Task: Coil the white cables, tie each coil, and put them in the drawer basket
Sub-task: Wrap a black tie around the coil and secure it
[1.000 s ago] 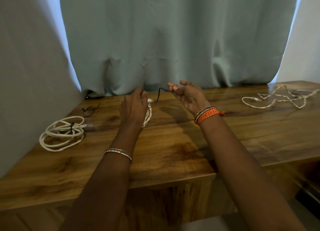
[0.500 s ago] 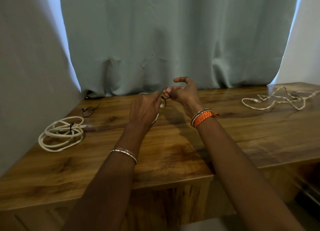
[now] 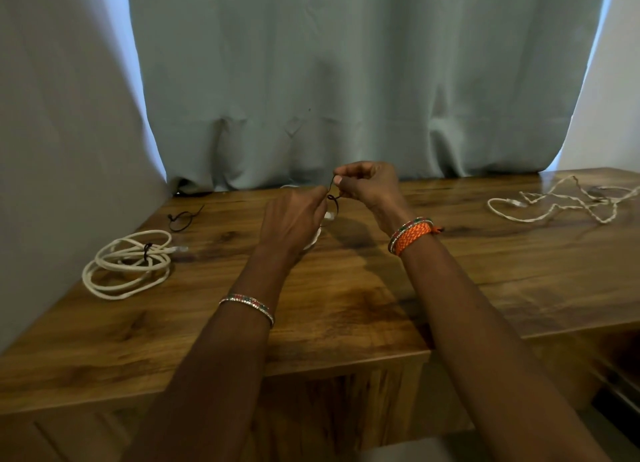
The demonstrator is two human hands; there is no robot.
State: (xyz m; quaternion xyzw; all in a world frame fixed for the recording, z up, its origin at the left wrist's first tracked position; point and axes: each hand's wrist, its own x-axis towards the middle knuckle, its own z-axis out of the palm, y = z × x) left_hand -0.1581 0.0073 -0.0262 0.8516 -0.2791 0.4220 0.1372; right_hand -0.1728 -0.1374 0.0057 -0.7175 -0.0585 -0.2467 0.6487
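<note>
Coil (image 3: 316, 234) under my left hand (image 3: 294, 221), both hands pinching the black tie (image 3: 333, 198), right hand (image 3: 369, 188) opposite: I'd pull ends apart evenly, cinch snug.

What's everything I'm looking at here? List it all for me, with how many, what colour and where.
tied cable coil: one, white, bound with a dark tie, left side of the table
spare tie: one, black, behind that coil near the curtain
loose cable: one, white, uncoiled, far right of the table
cable being tied: one, white, mostly hidden under the left hand
tie in hand: one, black, pinched between both hands
table: one, brown wood
curtain: one, pale green, behind the table
bracelets: beaded on both wrists, plus orange on the right
left hand: pinches the tie
right hand: pinches the tie
</note>
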